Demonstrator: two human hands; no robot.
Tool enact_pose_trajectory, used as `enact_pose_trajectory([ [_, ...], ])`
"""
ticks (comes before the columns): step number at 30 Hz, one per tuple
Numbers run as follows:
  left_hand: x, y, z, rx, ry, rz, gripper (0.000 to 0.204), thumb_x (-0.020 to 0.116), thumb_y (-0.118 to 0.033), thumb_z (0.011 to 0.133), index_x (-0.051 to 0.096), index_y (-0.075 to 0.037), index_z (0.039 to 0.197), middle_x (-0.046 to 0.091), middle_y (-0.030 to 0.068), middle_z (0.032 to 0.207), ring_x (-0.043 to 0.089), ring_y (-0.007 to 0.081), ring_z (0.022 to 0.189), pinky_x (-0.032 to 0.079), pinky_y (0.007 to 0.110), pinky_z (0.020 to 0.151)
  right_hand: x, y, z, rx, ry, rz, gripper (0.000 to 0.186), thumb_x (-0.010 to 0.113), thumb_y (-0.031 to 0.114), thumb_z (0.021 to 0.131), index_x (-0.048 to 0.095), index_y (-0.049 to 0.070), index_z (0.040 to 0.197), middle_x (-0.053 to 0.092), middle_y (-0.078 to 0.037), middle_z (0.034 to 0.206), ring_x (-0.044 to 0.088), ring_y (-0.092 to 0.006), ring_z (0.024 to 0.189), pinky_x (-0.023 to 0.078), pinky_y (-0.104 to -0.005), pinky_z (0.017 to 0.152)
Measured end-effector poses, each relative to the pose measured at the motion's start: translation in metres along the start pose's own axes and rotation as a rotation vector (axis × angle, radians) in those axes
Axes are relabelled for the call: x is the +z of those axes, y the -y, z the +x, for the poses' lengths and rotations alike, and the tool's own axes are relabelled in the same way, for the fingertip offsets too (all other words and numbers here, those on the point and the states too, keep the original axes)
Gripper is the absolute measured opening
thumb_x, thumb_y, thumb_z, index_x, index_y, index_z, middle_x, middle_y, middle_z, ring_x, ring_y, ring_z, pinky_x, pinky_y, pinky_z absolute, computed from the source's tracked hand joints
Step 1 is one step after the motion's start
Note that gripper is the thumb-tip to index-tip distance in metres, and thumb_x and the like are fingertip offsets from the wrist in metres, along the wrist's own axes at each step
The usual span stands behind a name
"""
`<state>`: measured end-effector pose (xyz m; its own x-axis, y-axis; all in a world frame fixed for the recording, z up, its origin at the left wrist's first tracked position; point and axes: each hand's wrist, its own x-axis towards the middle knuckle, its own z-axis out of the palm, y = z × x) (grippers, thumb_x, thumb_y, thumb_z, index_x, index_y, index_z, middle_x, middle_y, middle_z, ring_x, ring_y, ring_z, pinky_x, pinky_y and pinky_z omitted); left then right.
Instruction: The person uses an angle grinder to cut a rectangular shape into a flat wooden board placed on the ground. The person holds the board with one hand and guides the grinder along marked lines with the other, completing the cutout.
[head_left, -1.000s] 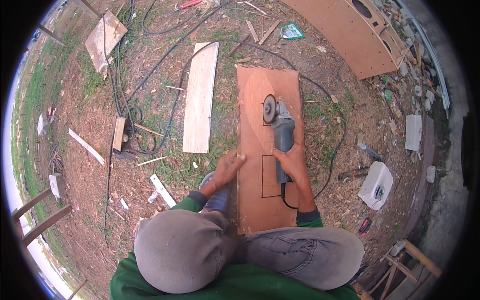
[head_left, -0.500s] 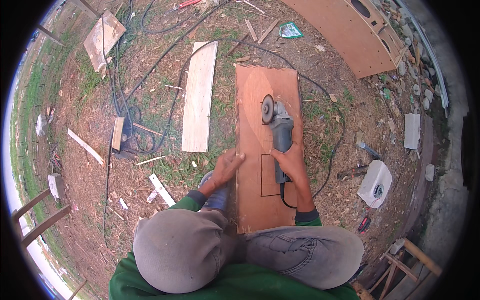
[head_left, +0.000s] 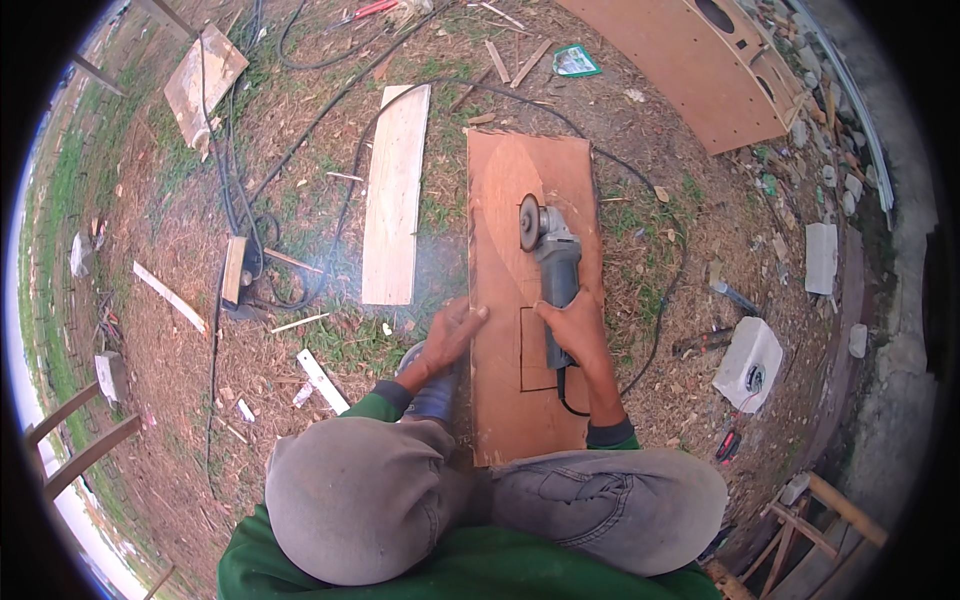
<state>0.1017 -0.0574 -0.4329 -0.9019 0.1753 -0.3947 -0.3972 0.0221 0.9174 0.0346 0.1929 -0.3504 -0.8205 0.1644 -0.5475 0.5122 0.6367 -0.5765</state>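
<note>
My right hand (head_left: 574,325) is wrapped round the body of a grey angle grinder (head_left: 561,275). Its round disc (head_left: 531,218) stands on edge at a dark line cut or drawn in a brown plywood board (head_left: 500,400). Below it, a second dark rectangular outline shows on the board, partly behind the tool and my hand. My left hand (head_left: 452,335) grips the board's left edge, thumb on top and the other fingers mostly hidden. A bluish haze of smoke or dust hangs left of the board.
A pale plank (head_left: 395,200) lies left of the board. The black cord (head_left: 655,350) loops round the right side. A plywood box with holes (head_left: 700,90) stands at far right; a white foam block (head_left: 748,365) lies nearer. A power socket block (head_left: 236,270) sits left.
The grinder has shifted slightly left, toward the dark line. Haze has appeared to the left of the board. My left hand stays on the edge.
</note>
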Motion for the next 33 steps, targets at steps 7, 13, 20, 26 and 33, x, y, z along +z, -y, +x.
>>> enact_pose_trajectory([
  [7,0.000,0.005,0.003,0.022,-0.013,0.030,0.055,0.069,-0.039,0.117,0.070,0.001,0.154,0.075,0.0109,0.135,0.068,0.0165,0.123,0.054,0.036,0.109,0.000,0.007,-0.003,-0.029,-0.077,-0.060,0.076,0.093,0.036,0.083,0.068,-0.020,0.129,0.080,-0.036,0.111,0.082,-0.0462,0.106,0.063,-0.0505,0.092],
  [13,-0.001,0.018,0.007,0.036,0.012,0.000,0.054,0.068,-0.038,0.118,0.069,0.002,0.154,0.074,0.0086,0.133,0.067,0.0138,0.120,0.055,0.034,0.106,-0.001,0.006,0.000,-0.009,-0.058,-0.066,0.076,0.093,0.037,0.083,0.069,-0.019,0.129,0.080,-0.035,0.112,0.082,-0.0462,0.106,0.063,-0.0505,0.093],
  [20,-0.006,0.031,0.011,0.020,-0.009,0.073,0.048,0.068,-0.036,0.118,0.072,0.001,0.147,0.078,0.0051,0.125,0.068,0.0109,0.115,0.055,0.031,0.103,0.002,-0.022,-0.005,-0.240,-0.087,0.518,0.052,0.088,0.015,0.094,0.066,-0.012,0.131,0.079,-0.017,0.100,0.081,-0.0288,0.080,0.066,-0.0405,0.073],
  [26,-0.025,0.010,0.062,-0.292,0.042,-0.248,0.056,0.070,-0.042,0.116,0.065,-0.003,0.157,0.076,0.0090,0.141,0.073,0.0222,0.124,0.058,0.040,0.110,-0.021,-0.053,-0.013,-0.105,0.024,0.813,0.031,0.088,0.017,0.097,0.069,0.000,0.115,0.077,-0.011,0.095,0.078,-0.0193,0.070,0.066,-0.0356,0.063],
  [33,-0.028,-0.053,0.141,-0.328,0.260,-0.856,0.078,0.077,-0.035,0.111,0.041,-0.007,0.174,0.058,0.0128,0.169,0.057,0.0355,0.155,0.049,0.055,0.129,-0.022,-0.073,-0.019,-0.073,0.102,1.012,0.034,0.086,0.022,0.097,0.073,-0.003,0.116,0.078,-0.012,0.098,0.080,-0.0206,0.076,0.069,-0.0379,0.069],
])
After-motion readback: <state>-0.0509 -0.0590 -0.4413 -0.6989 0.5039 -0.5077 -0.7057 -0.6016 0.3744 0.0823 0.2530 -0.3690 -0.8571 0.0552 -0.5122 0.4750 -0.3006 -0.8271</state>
